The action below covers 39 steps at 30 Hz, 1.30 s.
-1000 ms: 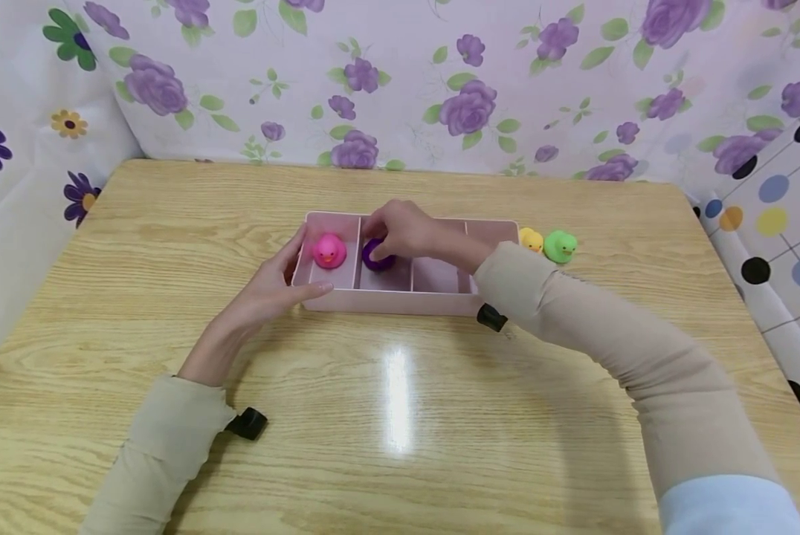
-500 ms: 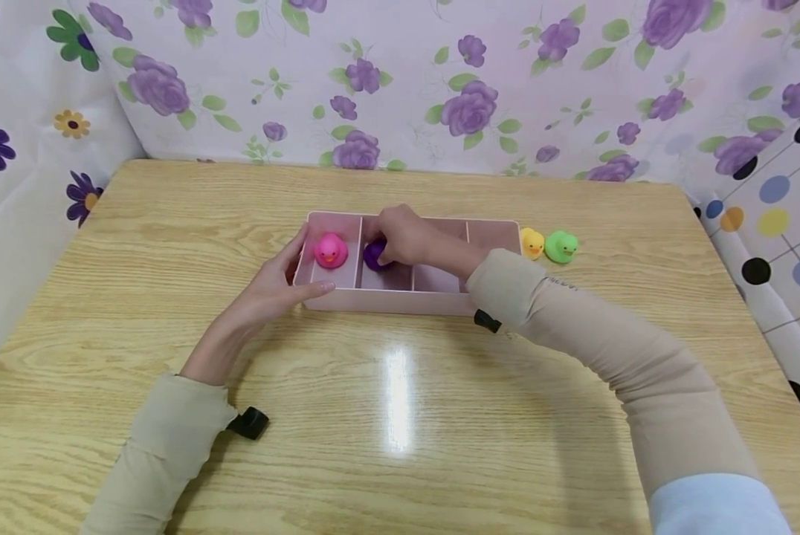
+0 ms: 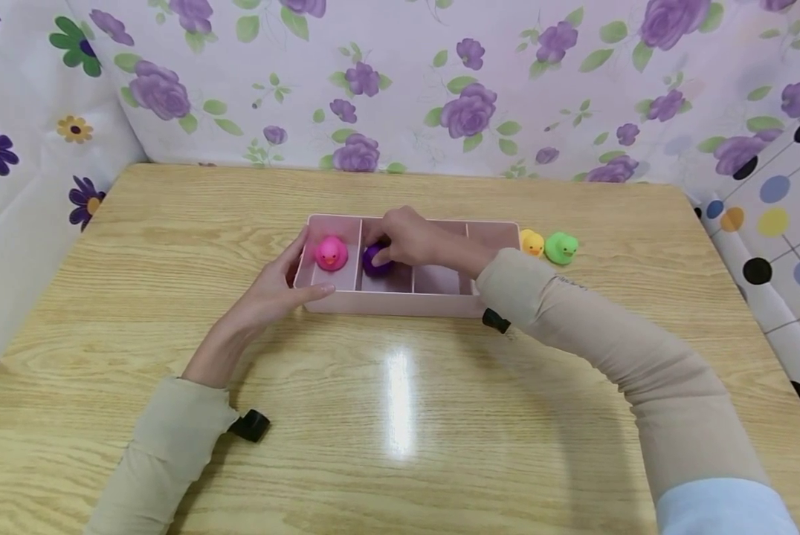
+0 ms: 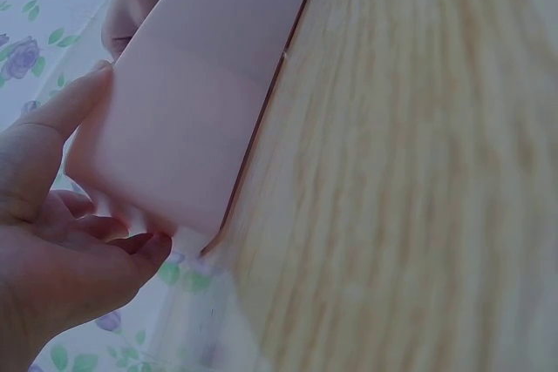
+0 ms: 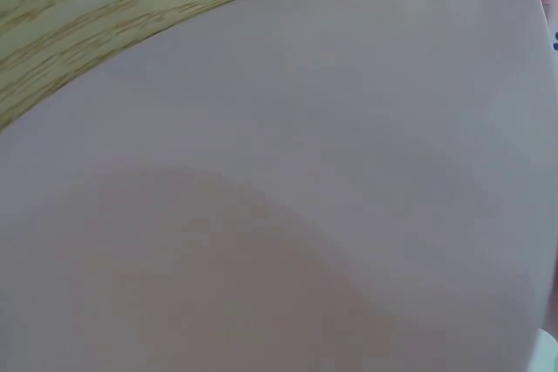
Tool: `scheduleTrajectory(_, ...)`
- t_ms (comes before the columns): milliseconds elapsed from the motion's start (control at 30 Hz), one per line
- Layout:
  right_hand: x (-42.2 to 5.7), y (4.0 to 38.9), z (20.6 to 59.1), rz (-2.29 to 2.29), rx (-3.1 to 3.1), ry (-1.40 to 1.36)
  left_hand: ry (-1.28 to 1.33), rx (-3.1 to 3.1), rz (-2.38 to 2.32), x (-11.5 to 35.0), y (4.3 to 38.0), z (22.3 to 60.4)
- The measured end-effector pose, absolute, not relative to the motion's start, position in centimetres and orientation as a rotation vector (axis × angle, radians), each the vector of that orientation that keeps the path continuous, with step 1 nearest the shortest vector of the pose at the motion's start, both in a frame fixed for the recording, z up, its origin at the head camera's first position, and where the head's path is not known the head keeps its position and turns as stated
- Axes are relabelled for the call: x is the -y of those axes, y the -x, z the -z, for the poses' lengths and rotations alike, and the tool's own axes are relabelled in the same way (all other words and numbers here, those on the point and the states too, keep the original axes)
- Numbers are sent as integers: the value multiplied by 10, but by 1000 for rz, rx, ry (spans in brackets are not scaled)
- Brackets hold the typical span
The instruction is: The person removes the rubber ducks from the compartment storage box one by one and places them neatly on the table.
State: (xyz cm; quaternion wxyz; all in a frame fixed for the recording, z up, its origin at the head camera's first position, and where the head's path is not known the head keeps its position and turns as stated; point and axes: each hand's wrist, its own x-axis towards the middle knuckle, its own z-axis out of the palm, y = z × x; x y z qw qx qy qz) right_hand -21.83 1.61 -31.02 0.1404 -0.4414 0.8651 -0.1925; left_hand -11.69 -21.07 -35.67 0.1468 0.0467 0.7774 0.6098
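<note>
A long pink box (image 3: 400,303), divided into compartments, stands on the table in the head view. My left hand (image 3: 273,286) grips its left end, thumb over the front wall and fingers at the side; the left wrist view shows the same hand (image 4: 70,224) around the box corner (image 4: 166,145). In the leftmost compartment sits a pink rubber duck (image 3: 331,253). Inside the second compartment my right hand (image 3: 410,236) pinches a purple rubber duck (image 3: 377,261), partly hidden by the fingers. The box wall (image 5: 305,128) fills most of the right wrist view.
Just right of the box, a yellow rubber duck (image 3: 531,243) and a green rubber duck (image 3: 561,248) stand side by side on the wooden table (image 3: 346,416). Flowered cloth (image 3: 413,96) hangs behind the table.
The purple duck shifts slightly within its compartment as my right hand moves a little with it. My left hand keeps its place on the box.
</note>
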Motion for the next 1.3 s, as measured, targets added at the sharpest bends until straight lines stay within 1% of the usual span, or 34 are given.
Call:
scheduleTrajectory(133, -19, 218, 308, 596, -2473, 1264, -139, -2248, -1749, 211, 117, 356)
scheduleTrajectory(367, -27, 218, 304, 743, -2433, 1158, -166, -2244, -1770, 210, 117, 357)
scheduleTrajectory(733, -54, 208, 296, 995, -2351, 1017, -176, -2255, -1764, 210, 117, 358)
scheduleTrajectory(1067, -73, 199, 286, 1088, -2421, 1072, -148, -2258, -1761, 211, 116, 357)
scheduleTrajectory(1300, -87, 197, 286, 1135, -2437, 1026, -137, -2262, -1748, 210, 116, 356)
